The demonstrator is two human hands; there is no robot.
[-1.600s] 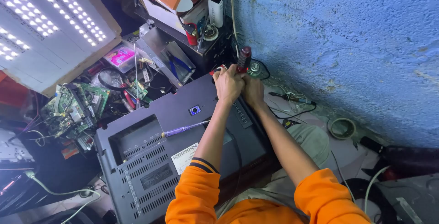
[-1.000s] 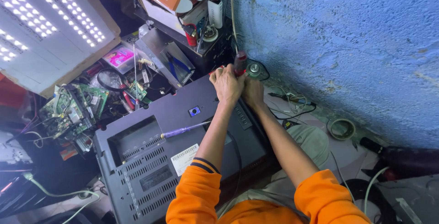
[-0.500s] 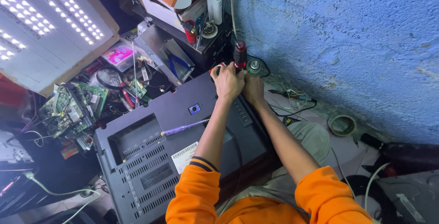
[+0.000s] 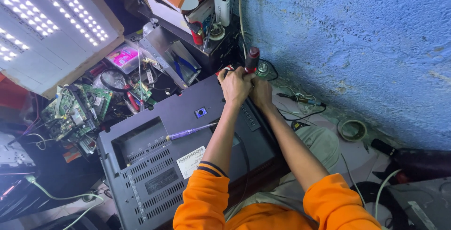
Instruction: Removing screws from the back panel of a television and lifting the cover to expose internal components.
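A dark grey television back cover (image 4: 155,159) lies face down across my lap. At its far corner both hands clasp a screwdriver with a dark red and black handle (image 4: 252,59), held upright. My left hand (image 4: 235,85) wraps the lower part of the handle. My right hand (image 4: 260,91) presses beside it, touching the left hand. The screwdriver's tip is hidden behind my fingers. A purple-handled screwdriver (image 4: 190,131) rests loose on the cover near its middle. Orange sleeves cover my upper arms.
A lit LED panel (image 4: 42,23) leans at upper left. Green circuit boards (image 4: 75,108), a magnifier and small tools crowd the floor beyond the cover. A blue rough wall (image 4: 357,46) rises on the right. Tape roll (image 4: 352,129) and cables lie by the wall.
Both hands stay clasped on the screwdriver at the cover's far corner; they shift only slightly. The view has drifted a little.
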